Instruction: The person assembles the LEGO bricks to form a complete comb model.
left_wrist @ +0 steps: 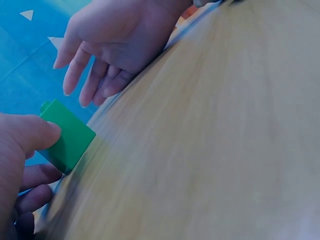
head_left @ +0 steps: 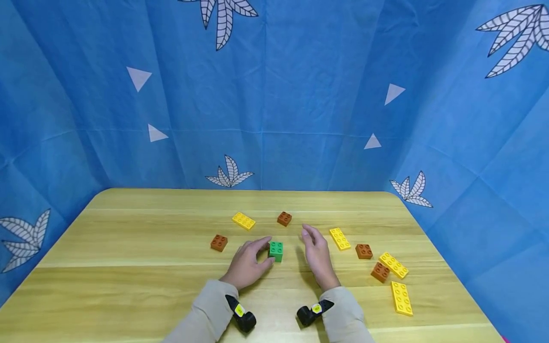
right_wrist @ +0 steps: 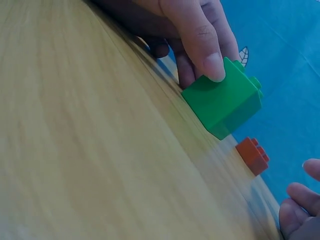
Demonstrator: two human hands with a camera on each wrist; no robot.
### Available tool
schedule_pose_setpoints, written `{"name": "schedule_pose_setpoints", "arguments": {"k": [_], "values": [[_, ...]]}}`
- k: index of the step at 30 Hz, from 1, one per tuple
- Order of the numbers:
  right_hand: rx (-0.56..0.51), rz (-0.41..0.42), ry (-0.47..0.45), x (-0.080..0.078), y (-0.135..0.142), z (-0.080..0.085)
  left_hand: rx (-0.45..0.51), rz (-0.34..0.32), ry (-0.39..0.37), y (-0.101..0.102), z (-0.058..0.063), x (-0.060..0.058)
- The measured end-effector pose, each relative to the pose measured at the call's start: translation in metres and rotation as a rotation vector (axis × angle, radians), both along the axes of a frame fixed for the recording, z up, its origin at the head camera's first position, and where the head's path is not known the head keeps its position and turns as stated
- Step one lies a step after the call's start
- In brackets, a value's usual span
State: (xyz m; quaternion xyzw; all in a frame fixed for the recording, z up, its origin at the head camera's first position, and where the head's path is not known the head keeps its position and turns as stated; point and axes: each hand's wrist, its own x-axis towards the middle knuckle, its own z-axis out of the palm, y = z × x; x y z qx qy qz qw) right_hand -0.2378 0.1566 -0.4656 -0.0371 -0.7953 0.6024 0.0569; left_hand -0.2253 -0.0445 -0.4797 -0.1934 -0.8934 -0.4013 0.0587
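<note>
A tall green building block (head_left: pixel 276 251) with studs on top stands on the wooden table, near the middle. My left hand (head_left: pixel 246 266) pinches it from the left, with the thumb on its near side and the index finger behind. In the right wrist view the thumb presses against the green block's face (right_wrist: pixel 222 102). To the right of the block, apart from it, my right hand (head_left: pixel 319 257) hovers just over the table with relaxed fingers and holds nothing. Beyond the two hands lies a brown block (head_left: pixel 284 218).
On the left are another brown block (head_left: pixel 218 243) and a flat yellow block (head_left: pixel 243 221). Right of my right hand lie several more: yellow blocks (head_left: pixel 340 239) and brown blocks (head_left: pixel 364 251), one brown touching a yellow plate (head_left: pixel 393 265). A blue curtain (head_left: pixel 300 95) hangs behind the table.
</note>
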Motion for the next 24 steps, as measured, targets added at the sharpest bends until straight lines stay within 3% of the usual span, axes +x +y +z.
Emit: {"name": "schedule_pose_setpoints", "arguments": {"k": [14,24], "values": [[0.017,-0.007,0.043,0.0053,-0.0004,-0.0093,0.081,0.006,-0.075,0.0005,-0.0059,0.0012],[0.053,-0.016,0.079,0.0055,-0.0029,-0.0069,0.087,-0.020,-0.070,-0.0014,-0.0001,0.0019]]}}
